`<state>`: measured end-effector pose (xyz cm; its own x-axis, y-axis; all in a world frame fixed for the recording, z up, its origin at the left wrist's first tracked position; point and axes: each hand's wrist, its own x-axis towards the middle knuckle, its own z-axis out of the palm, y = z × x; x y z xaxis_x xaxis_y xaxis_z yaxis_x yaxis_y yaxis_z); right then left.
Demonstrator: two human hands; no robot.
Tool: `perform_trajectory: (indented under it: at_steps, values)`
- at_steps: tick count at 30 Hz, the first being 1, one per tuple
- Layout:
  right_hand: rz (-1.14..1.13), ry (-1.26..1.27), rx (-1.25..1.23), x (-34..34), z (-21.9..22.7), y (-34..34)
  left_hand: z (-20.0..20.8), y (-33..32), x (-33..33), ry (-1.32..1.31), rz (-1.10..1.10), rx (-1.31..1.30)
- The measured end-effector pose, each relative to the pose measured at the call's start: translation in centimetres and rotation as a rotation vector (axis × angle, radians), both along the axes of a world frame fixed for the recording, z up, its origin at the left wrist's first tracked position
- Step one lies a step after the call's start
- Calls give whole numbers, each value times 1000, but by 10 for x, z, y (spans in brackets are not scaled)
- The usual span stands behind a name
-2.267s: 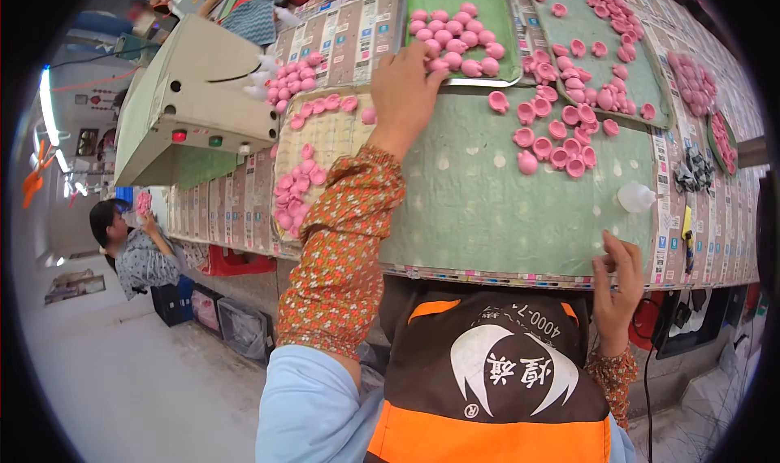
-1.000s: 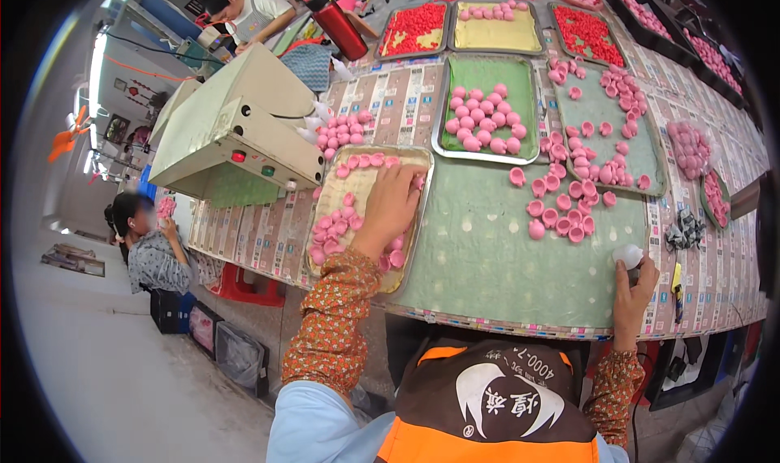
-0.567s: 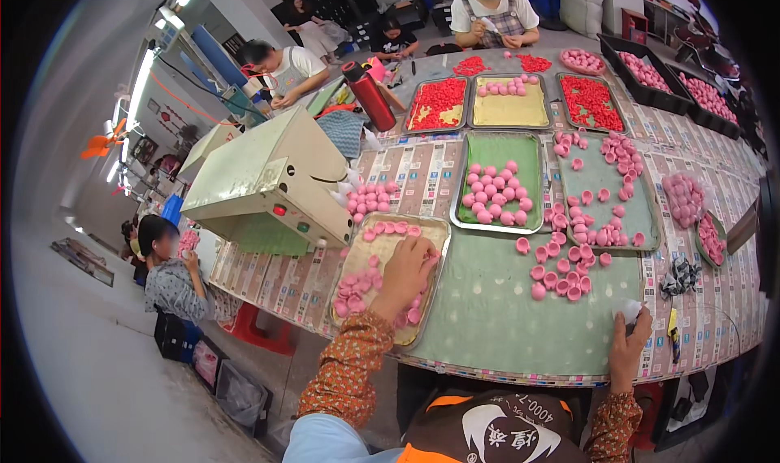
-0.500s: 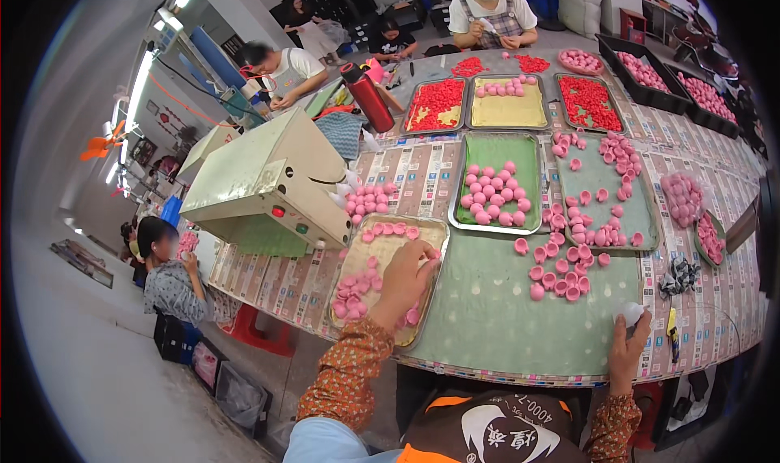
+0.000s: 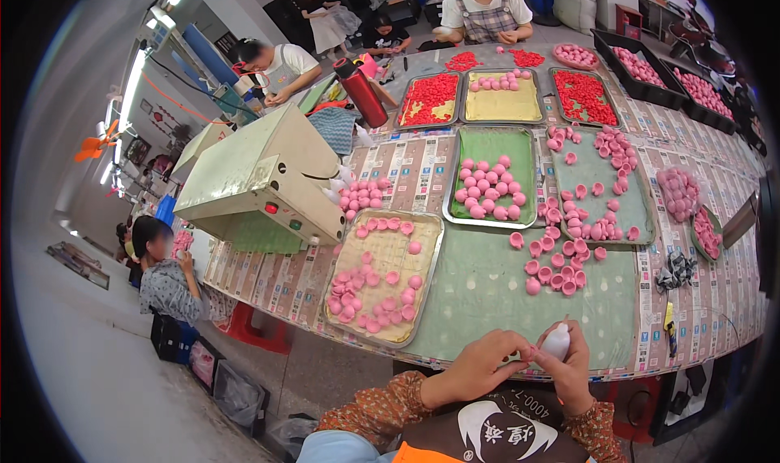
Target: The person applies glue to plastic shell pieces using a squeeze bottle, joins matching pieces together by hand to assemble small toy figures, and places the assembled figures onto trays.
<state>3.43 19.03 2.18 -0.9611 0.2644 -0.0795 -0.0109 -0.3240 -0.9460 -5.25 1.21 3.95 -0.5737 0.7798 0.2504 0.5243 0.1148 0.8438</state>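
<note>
Both hands meet at the table's front edge, close to my body. My right hand is wrapped round a small white squeeze bottle, its thin tip pointing up. Right beside it, my left hand has its fingers pinched together, touching the right fingers. Whatever the left fingertips hold is too small and covered to make out. To the left lies a metal tray lined with beige cloth, carrying pink hollow half-shells and rounded pieces. Loose pink cups are scattered ahead on the green mat.
A beige machine with buttons stands at the left. Beyond the mat is a green-lined tray of pink balls. Farther back are trays of red pieces and a red flask. A yellow cutter lies right. Several people sit around.
My left hand has left the beige-lined tray and come right and nearer to my body, up against the right hand. The right hand has drawn left with the bottle, now tip up.
</note>
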Motion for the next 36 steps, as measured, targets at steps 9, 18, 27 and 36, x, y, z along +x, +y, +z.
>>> perform_trajectory:
  at_steps: [9,18,27,36]
  values:
    - [-38,-175,149,19,-5,-7,-28,-4,29,-826,-98,111]
    - [19,-244,400,7,7,-6,-34,-9,22,-1414,-21,210]
    - [-24,-155,87,23,4,5,-51,-17,26,-1669,-84,495]
    - [115,-160,369,51,13,22,-56,-24,29,-1693,-111,518]
